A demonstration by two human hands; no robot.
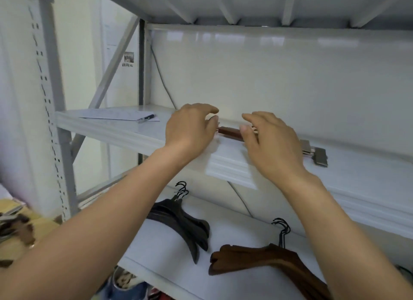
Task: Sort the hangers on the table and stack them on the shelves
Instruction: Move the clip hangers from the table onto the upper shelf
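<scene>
A brown wooden clip hanger lies flat on the upper white shelf, and its metal clip sticks out to the right. My left hand hovers at the hanger's left end, fingers loosely curved and the thumb close to the bar. My right hand covers the hanger's middle, with the thumb tip touching the bar and the fingers relaxed. On the lower shelf lie a stack of black hangers and a stack of brown wooden hangers.
A sheet of paper with a pen lies at the upper shelf's left end. A grey perforated upright stands at the left. Beyond it, a wooden table holds more hangers. A cable runs down the back panel.
</scene>
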